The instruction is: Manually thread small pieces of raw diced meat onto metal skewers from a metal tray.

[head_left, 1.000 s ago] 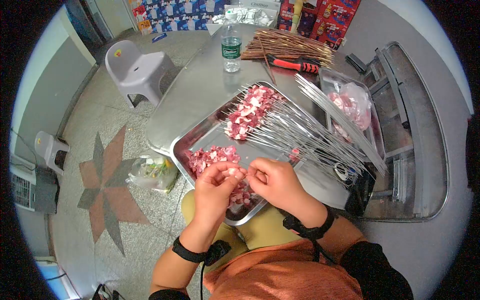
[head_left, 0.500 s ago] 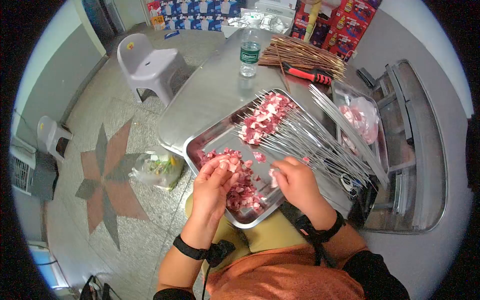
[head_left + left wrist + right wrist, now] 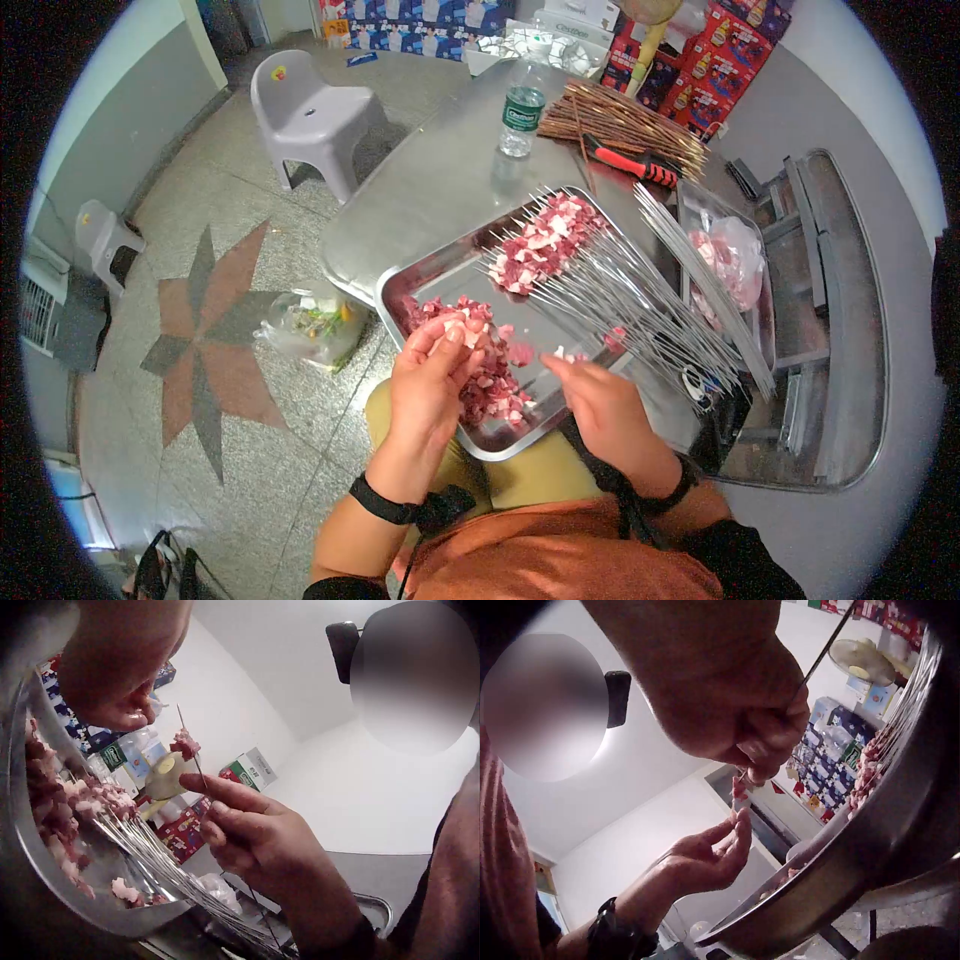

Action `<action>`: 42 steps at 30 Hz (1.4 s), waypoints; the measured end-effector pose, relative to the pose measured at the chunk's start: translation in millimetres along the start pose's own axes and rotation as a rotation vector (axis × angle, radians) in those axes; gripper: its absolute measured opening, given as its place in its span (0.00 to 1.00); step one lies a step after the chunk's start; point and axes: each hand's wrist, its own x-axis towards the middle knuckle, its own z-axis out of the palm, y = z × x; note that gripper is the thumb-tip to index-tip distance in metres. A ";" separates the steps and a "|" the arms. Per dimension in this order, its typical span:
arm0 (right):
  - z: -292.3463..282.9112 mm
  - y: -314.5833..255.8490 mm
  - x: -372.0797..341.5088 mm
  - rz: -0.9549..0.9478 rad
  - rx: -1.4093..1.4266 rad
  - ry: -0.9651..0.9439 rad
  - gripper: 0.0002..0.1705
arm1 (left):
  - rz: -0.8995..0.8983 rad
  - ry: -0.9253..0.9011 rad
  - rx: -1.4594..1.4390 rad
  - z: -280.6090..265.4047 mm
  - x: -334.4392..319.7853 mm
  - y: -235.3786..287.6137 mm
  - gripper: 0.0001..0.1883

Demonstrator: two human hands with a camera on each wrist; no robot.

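My right hand [image 3: 612, 418] grips a thin metal skewer [image 3: 826, 652] over the tray's near side. A small chunk of meat [image 3: 184, 744] is threaded near the skewer's tip. Its index finger lies out along the skewer in the left wrist view. With thumb and fingertips my left hand [image 3: 428, 375] pinches a pale piece of meat, partly covered by the fingers. Below that hand, a heap of cut raw meat [image 3: 490, 395] lies in the metal tray [image 3: 440, 262]. Loaded skewers [image 3: 625, 300] lie side by side across the tray's far side, meat ends inward.
Bare metal skewers [image 3: 700, 285] lie at the right beside a small tray holding bagged meat [image 3: 735, 262]. Farther back are a water bottle [image 3: 521, 115], brown sticks [image 3: 625, 120] and a red-and-black handled tool [image 3: 630, 160]. A plastic chair [image 3: 310, 115] stands left of the table.
The hands have drawn apart; my right hand has moved right and nearer my body. My left hand keeps a pale meat piece at its fingertips. The head view has shifted slightly.
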 end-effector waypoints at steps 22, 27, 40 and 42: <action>13.4 -10.0 -21.1 -0.032 -0.047 0.056 0.24 | 0.265 0.101 0.000 18.9 -18.3 -4.4 0.10; 12.7 -9.2 -21.8 -0.045 -0.053 0.059 0.25 | 0.297 0.085 0.000 20.3 -18.7 -4.0 0.10; 19.2 -12.8 -17.5 -0.049 -0.011 0.146 0.26 | 0.383 0.078 0.080 35.7 -29.8 -11.0 0.05; 19.7 -14.4 -18.1 -0.061 -0.014 0.156 0.26 | 0.423 0.060 0.092 35.2 -30.1 -11.4 0.05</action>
